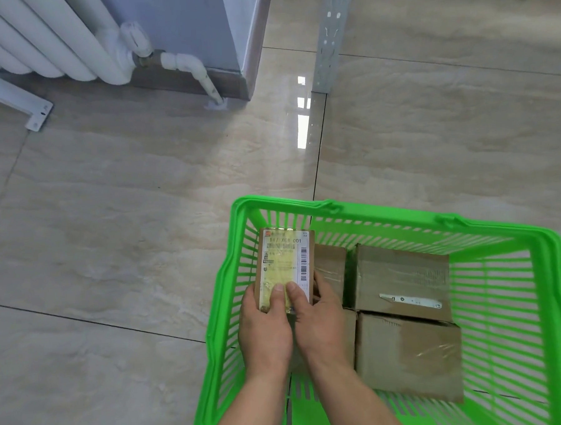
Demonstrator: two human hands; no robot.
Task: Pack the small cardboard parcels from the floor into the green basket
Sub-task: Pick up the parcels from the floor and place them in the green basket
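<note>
Currently: brown labelled cardboard parcel (287, 267), seemingly light, stiff; both hands' fingers (278, 293) curled round its near end, inside green slatted plastic basket (546, 296).

two bare hands (291, 325) and forearms, no sleeves showing.

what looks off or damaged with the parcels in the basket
Little stands out. The parcel at the far right carries only a torn white strip where a label might sit, and the near right parcel has wrinkled tape. Both hands hold the labelled parcel over the green basket, not yet set down.
</note>
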